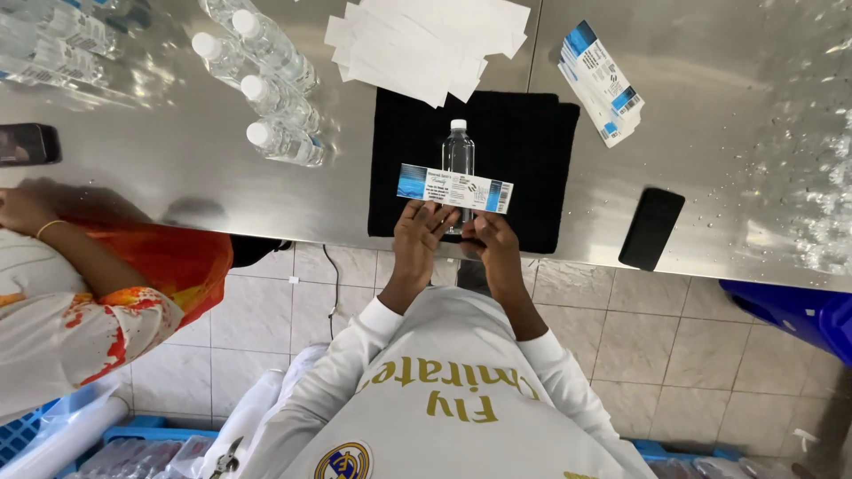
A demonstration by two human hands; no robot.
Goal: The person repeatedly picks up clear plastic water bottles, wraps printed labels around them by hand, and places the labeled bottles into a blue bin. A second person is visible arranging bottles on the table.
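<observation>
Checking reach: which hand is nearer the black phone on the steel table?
Right. The right hand, gripping the label, is just left of the black phone; the left hand is farther left, beyond it.

Black phone (651,228) on steel table (710,106), label stack (602,82), white backing strips (426,44), four capped bottles (271,93).
</observation>
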